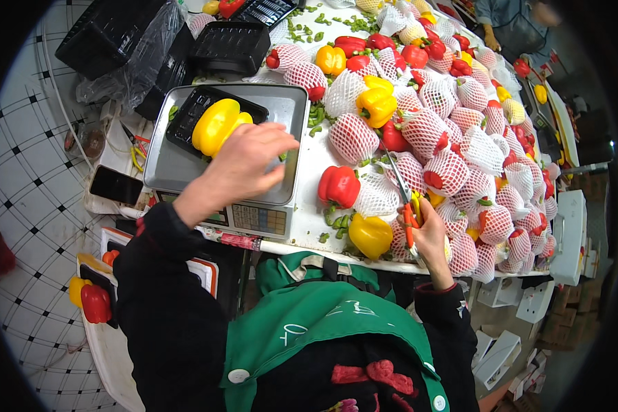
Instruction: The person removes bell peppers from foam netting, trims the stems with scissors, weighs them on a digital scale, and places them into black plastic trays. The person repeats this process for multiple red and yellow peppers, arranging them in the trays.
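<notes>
My left hand (247,161) hovers over the metal pan of a weighing scale (296,144), fingers stretched out and holding nothing I can see. Just beside it, a yellow bell pepper (216,123) rests in a black plastic tray (185,113) on the pan. In my right hand (430,237) is a pair of scissors (409,216) with orange and yellow handles, its long blades pointing away among the peppers. Near the scissors lie a red pepper (338,187), a yellow pepper (371,235) and another yellow one (376,103). Cut green stem bits are scattered around.
Many peppers in white foam nets (446,172) are heaped across the table's right side. Stacked black trays (230,48) stand behind the scale. A phone (117,185) lies left of it. Below left, peppers (95,302) sit in a tray. Another person (515,31) stands far right.
</notes>
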Available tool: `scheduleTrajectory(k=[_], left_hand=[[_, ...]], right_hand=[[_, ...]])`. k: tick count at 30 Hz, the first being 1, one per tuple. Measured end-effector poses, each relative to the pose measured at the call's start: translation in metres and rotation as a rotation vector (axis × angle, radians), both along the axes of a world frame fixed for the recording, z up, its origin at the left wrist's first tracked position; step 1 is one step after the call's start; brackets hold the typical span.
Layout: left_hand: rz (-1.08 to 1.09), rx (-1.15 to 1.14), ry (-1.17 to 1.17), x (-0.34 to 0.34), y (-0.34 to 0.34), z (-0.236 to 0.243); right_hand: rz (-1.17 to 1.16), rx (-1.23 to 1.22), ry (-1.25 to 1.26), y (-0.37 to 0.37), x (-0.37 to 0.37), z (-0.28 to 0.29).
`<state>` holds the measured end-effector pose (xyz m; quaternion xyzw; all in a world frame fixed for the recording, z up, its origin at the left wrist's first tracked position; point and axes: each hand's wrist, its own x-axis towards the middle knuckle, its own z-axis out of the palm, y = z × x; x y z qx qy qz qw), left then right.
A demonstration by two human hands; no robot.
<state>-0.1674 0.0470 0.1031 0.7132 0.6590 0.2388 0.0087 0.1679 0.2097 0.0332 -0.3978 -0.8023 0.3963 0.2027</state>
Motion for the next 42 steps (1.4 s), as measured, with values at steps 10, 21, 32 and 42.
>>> scheduleTrajectory(k=[10, 21, 32, 42], left_hand=[[-0.001, 0.002, 0.118, -0.003, 0.011, -0.054], [0.110, -0.184, -0.166, 0.137, 0.030, -0.083], [0.399, -0.243, 0.056, 0.147, 0.062, -0.127], [0.172, -0.154, -0.594, 0.146, 0.009, -0.039]], right_hand=[[0.022, 0.104, -0.002, -0.023, -0.072, -0.019], [-0.055, -0.003, 0.017, 0.010, -0.058, -0.048], [0.208, 0.275, -0.238, 0.021, -0.050, -0.049], [0.615, -0.362, 0.217, -0.003, -0.029, 0.038]])
